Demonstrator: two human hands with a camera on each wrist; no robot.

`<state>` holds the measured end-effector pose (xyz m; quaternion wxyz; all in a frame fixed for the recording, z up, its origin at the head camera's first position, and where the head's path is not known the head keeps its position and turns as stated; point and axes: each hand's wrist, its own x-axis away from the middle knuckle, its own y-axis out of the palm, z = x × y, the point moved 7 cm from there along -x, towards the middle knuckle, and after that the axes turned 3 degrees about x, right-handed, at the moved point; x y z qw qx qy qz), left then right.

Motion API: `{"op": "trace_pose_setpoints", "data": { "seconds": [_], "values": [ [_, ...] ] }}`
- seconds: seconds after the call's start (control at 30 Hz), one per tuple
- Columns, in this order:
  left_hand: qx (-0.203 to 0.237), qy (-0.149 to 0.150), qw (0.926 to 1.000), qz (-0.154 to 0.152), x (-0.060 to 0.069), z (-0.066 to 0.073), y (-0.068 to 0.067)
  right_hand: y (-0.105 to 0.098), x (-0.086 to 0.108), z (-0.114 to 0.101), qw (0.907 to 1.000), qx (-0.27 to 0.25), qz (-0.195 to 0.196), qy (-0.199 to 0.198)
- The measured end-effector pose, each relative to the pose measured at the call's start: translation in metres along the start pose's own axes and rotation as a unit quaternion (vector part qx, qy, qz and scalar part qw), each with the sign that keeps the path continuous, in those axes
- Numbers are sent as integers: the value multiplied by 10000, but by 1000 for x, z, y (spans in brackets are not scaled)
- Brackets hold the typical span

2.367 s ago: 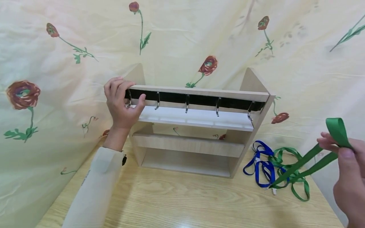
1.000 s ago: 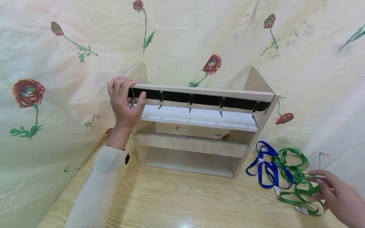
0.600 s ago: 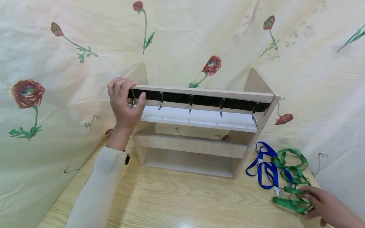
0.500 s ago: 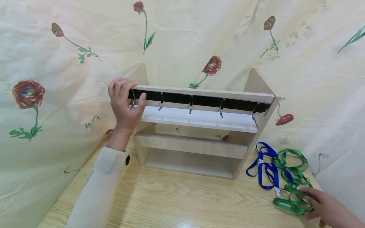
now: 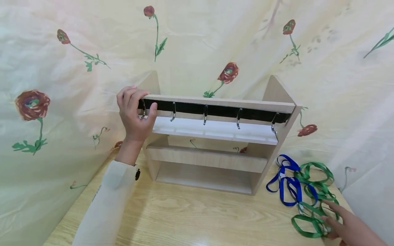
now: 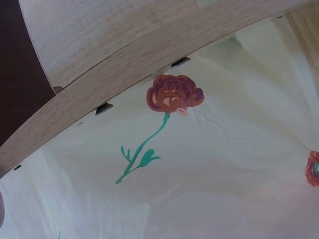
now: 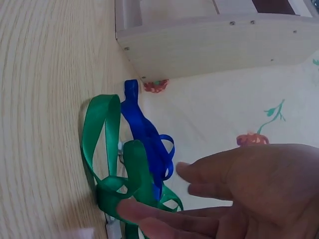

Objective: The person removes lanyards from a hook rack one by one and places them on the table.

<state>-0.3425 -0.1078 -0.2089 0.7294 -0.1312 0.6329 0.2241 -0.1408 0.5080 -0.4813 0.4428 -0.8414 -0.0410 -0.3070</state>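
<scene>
My left hand (image 5: 133, 118) grips the left end of a pale wooden rack's (image 5: 203, 159) top rail, fingers over the upper edge and thumb along the front. A black strip with several metal hooks (image 5: 205, 114) runs across that rail. To the right of the rack lie green lanyards (image 7: 92, 132) and blue lanyards (image 7: 144, 132) in loose loops. My right hand (image 5: 351, 223) is at the nearest green loops, its fingers extended and spread in the right wrist view; a fingertip overlaps a green band there, and whether it touches is unclear.
The rack stands on a light wood table (image 5: 191, 218), close to a flower-printed cloth (image 5: 184, 44) that hangs behind and to both sides. Table surface extends in front of the rack. A white lanyard clip (image 7: 113, 229) shows among the green bands.
My right hand has lowered the green lanyard from the air onto the pile at the right and loosened its fingers from it. My left hand keeps its hold on the rack.
</scene>
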Motion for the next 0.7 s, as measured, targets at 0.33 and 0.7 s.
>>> {"op": "trace_pose_setpoints", "data": {
  "seconds": [0.33,0.7],
  "values": [
    [-96,8,9999,-59,1,1,2,-10,18,-28,9968,156,691,-359],
    [-257,-120,9936,-1093,-10,4,1,-14,22,-81,9745,651,1626,-1403]
  ]
}}
